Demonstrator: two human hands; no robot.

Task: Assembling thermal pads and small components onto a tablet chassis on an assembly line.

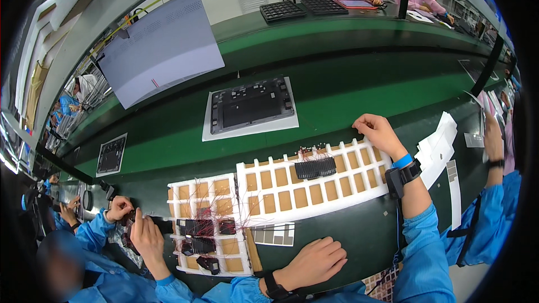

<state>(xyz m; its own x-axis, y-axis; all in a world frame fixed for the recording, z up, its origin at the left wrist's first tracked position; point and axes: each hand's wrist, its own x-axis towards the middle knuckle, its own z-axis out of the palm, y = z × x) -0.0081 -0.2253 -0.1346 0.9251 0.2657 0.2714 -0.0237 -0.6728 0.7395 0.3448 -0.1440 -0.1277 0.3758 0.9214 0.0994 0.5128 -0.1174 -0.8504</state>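
Observation:
My left hand (313,262) rests on the dark green bench, its fingers loosely bent and apart, holding nothing visible. Beside it lies a sheet of grey rectangular stickers (273,234). My right hand (377,133) hovers past the far right corner of a white foam tray (292,210), thumb and fingertips drawn together; whatever is between them is too small to make out. In that tray sits a row of black parts with red wires (315,168). On the green belt beyond, an opened black tablet-like housing (252,105) lies on a white sheet.
A second foam tray (210,272) on the left holds black parts and tangled red wires. A co-worker's hands (147,241) are beside it. White paper strips (439,148) lie at right, near another co-worker's arm (494,134). A large grey panel (163,50) rises behind.

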